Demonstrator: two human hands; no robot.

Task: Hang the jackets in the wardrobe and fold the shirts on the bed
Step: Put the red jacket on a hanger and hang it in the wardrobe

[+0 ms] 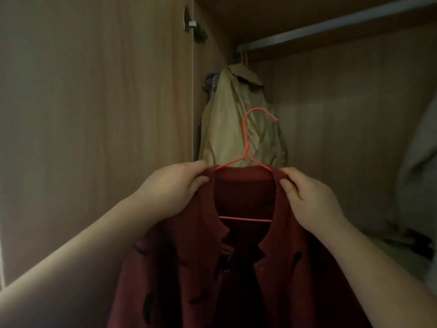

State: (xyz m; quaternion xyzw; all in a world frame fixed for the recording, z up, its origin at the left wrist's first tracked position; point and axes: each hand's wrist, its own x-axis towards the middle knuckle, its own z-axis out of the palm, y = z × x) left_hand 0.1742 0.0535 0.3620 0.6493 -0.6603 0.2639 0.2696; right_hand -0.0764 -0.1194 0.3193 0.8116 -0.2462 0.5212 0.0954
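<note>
Head view: your left hand (175, 185) and right hand (309, 200) fingers are pinching the red jacket (236, 268) by its shoulders. Keep the hanger (247, 143) level while you're hooking it onto the rail (331, 31).

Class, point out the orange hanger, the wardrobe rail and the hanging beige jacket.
orange hanger (246, 138): head view, on its upright neck below the hook.
wardrobe rail (331, 29): head view, midway along the metal bar.
beige jacket (227, 119): head view, on its left-side fabric.
</note>
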